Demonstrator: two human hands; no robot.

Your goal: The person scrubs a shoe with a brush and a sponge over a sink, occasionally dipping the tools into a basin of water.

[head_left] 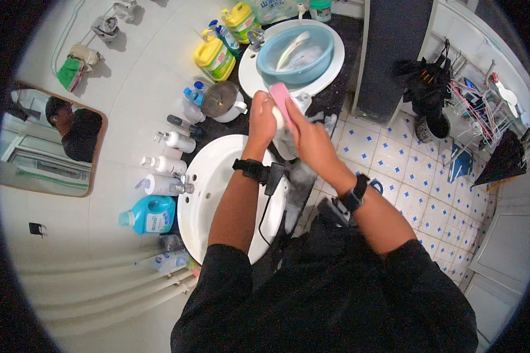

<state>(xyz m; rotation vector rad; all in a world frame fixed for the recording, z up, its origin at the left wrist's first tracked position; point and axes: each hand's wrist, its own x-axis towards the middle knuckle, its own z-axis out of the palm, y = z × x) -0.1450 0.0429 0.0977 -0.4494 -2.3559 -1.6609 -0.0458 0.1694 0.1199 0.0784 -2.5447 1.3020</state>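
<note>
My right hand (312, 140) is closed around a pink oblong scrubbing brush (281, 97), its back tilted up toward the far sink. Close beside it, my left hand (262, 122) grips a soapy white item (285, 145) that hangs below both hands over the counter; much of it is hidden and its kind is hard to make out. Just beyond the hands, a light blue basin (324, 66) sits in the far white sink (247, 75), holding foamy water and a long white object (293, 50).
The near white sink (188, 206) lies below my left forearm. Yellow jugs (215, 57), a lidded pot (220, 101), pump bottles (175, 141) and a blue detergent jug (153, 215) line the wall. Foam (300, 176) streaks the dark counter edge. Hangers (483, 112) hang at right.
</note>
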